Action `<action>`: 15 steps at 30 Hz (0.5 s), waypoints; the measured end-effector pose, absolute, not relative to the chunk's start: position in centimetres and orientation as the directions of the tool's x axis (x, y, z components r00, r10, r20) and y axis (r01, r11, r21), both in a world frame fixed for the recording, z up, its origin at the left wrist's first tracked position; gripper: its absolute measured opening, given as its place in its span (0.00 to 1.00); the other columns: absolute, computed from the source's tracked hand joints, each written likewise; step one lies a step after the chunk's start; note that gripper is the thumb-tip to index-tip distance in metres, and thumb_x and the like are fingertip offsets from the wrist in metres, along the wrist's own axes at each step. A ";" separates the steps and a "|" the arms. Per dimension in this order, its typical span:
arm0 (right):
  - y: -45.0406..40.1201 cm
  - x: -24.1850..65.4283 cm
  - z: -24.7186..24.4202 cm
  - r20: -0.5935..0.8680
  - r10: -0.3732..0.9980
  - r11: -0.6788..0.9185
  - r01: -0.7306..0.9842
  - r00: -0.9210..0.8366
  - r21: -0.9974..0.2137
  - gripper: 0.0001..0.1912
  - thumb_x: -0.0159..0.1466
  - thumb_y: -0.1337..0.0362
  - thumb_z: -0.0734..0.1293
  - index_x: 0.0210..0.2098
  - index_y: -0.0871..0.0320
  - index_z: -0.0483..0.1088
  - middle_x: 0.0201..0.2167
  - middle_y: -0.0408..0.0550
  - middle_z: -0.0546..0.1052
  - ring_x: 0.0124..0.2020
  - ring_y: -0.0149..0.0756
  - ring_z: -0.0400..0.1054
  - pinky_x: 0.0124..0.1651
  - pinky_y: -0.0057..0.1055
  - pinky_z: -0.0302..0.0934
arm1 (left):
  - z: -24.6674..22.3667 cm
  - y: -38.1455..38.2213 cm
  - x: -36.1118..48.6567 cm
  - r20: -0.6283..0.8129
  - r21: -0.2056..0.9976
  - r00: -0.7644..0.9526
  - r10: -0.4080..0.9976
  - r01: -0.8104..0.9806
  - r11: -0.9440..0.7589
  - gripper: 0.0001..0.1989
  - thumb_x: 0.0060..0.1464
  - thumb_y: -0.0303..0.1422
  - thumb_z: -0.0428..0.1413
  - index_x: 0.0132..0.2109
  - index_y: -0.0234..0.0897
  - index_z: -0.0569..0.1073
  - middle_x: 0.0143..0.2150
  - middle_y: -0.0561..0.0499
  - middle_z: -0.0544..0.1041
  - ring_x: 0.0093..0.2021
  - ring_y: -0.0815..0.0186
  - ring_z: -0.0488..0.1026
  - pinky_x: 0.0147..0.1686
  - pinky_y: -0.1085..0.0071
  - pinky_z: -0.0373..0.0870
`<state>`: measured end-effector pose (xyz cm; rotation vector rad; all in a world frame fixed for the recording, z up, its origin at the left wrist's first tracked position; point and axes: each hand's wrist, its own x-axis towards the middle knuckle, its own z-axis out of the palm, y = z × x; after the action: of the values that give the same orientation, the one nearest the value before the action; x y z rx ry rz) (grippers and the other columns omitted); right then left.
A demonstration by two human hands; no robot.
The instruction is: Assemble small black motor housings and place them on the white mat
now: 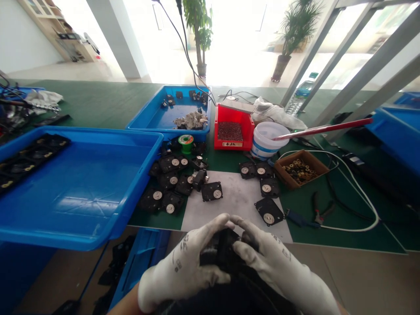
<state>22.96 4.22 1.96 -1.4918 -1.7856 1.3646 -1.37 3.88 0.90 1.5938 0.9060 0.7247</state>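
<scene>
**Held:** one black plastic part [223, 249], between the hands at the bottom of the view, its shape mostly hidden by the fingers.

**Hands:** left hand [185, 264] and right hand [278, 262], both in soiled white work gloves, closed around the part from either side, fingertips nearly meeting above it.

**Directly ahead of the hands:** a white sheet [231, 197] on the green bench [98, 103], with one black square housing [211, 191] on it.

**Ahead and to the left:** a loose cluster of similar housings [169, 183] with metal centres, and a green tape roll [186, 143] beyond them.

**Ahead and to the right:** four more housings [262, 186], a cardboard tray of brass washers [300, 170], pliers [321, 211] and a white cable [364, 199].

**Farther ahead:** a blue tray [154, 111] holding crumpled cloth [190, 120], a red bin of dark small parts [233, 129] and a white bucket [269, 140].

**To the left:** a large blue tray [75, 192] with black housings along its far side.
</scene>
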 end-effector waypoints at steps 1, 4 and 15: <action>4.3 23.3 2.2 -0.225 0.920 -0.063 0.446 -0.320 -0.893 0.34 0.66 0.49 0.67 0.68 0.58 0.67 0.40 0.51 0.81 0.38 0.42 0.76 0.45 0.36 0.71 | 0.7 3.9 -1.6 -0.029 0.992 0.524 0.852 0.122 -0.041 0.47 0.52 0.36 0.73 0.74 0.49 0.61 0.69 0.41 0.73 0.66 0.48 0.74 0.65 0.55 0.73; 4.6 23.8 3.2 -0.253 0.877 -0.153 0.263 -0.408 -0.953 0.32 0.65 0.47 0.71 0.64 0.57 0.71 0.49 0.53 0.79 0.46 0.44 0.75 0.51 0.38 0.70 | 0.3 4.0 -2.1 -0.010 1.000 0.559 0.829 -0.019 0.025 0.46 0.54 0.50 0.70 0.74 0.49 0.62 0.70 0.40 0.71 0.66 0.46 0.73 0.63 0.54 0.74; 3.2 20.9 1.7 -0.310 0.898 -0.350 -0.079 -0.313 -0.934 0.22 0.62 0.49 0.75 0.48 0.57 0.73 0.38 0.47 0.80 0.38 0.39 0.75 0.43 0.33 0.70 | 0.9 2.1 -1.3 0.092 0.820 0.439 0.894 0.475 -0.318 0.32 0.67 0.29 0.53 0.75 0.52 0.59 0.64 0.49 0.79 0.58 0.56 0.81 0.58 0.67 0.78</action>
<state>20.92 3.16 1.73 -1.1934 -1.1408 1.7498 -1.33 2.07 0.91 1.9517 1.1514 0.7189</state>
